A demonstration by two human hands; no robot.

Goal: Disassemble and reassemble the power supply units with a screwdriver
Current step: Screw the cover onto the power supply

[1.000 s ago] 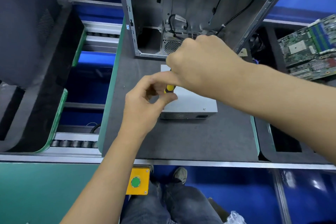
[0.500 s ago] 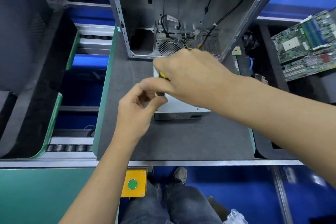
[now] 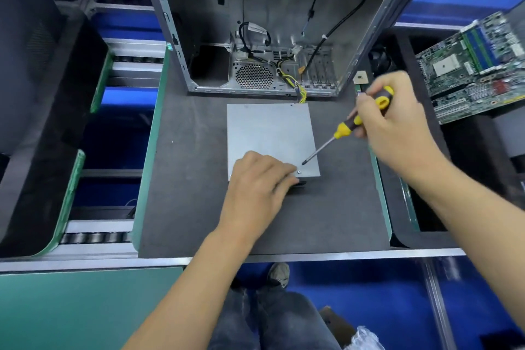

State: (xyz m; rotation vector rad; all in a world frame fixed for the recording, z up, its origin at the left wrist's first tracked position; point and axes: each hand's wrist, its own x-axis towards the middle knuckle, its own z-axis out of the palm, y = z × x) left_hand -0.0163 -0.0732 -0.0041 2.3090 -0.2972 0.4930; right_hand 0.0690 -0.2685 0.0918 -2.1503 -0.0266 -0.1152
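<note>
left hand [image 3: 260, 179] lies flat on the power supply unit [image 3: 270, 136] mid-worktop [image 3: 184, 179], steadying it; right hand [image 3: 395, 125] grips the screwdriver [image 3: 345, 129], tip angled just above the near-corner screw [image 3: 299, 171].

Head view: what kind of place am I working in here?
Most likely a computer assembly or repair line: a roller conveyor runs beside the padded work mat, an opened PC case stands behind it, and bare circuit boards are stacked at right.
</note>
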